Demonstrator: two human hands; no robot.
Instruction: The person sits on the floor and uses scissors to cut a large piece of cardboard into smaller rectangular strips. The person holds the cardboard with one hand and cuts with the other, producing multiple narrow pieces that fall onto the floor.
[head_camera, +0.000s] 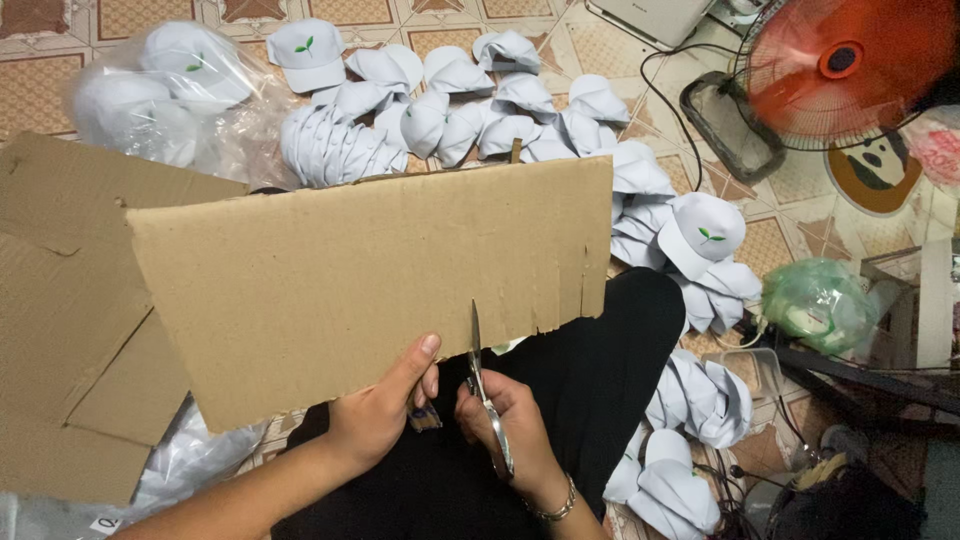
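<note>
Both hands work at the lower edge of a cardboard sheet (370, 270) held over the person's lap. Left hand (385, 405) is closed on that edge, thumb on the near face, keeping the sheet up and tilted toward the camera. Right hand (505, 420) is closed around the handles of scissors (482, 385), whose blades point up into the sheet just right of the left thumb. To the right of the blades, the sheet's lower edge is already notched with short cuts, so the step in hand looks like snipping slits or strips along that edge. Closing the blades cleanly would call for a firm grip on the sheet near the cut, with the thumb kept off the blade line. Behind the sheet, white caps (450, 110) lie heaped on the tiled floor (800, 200), some in a clear bag (170, 90). Left of the sheet lies more cardboard (60, 330). Right of the sheet are more caps, a green bag (815, 300) and a red fan (850, 65).
</note>
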